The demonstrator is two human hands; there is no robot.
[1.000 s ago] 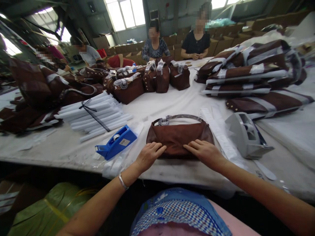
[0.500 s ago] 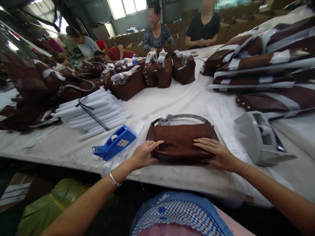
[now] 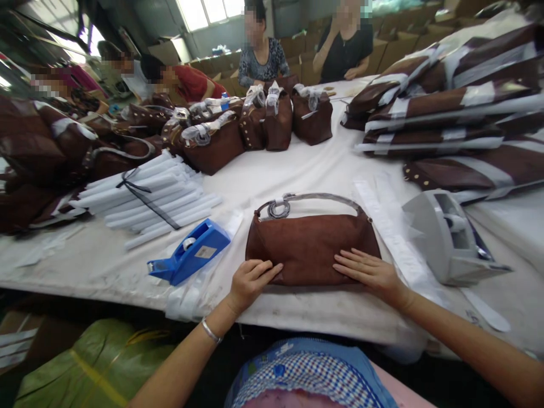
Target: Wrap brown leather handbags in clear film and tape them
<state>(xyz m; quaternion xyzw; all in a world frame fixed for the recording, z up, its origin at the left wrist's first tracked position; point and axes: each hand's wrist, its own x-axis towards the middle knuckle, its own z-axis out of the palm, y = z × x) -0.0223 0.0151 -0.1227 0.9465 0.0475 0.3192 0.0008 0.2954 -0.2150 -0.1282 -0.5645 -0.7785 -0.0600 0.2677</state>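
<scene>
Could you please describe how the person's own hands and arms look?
The left hand and right hand wear no gloves, and no sleeves show. A narrow, silver-coloured bracelet circles the left wrist; none shows on the right.

A long work table covered in whitish, smudged cloth (image 3: 238, 182) is seen across the room, its front edge set above a dark floor area. Beyond its far edge, rows of open brown cardboard boxes (image 3: 389, 59) are lined up before a grey-green wall (image 3: 164, 18). Daylight is admitted through a bright, pale-framed window (image 3: 210, 10) set in that wall. Beyond the table's far left corner, more light is let in between dark slanting beams (image 3: 40, 31), and the surroundings there are left dim.
</scene>
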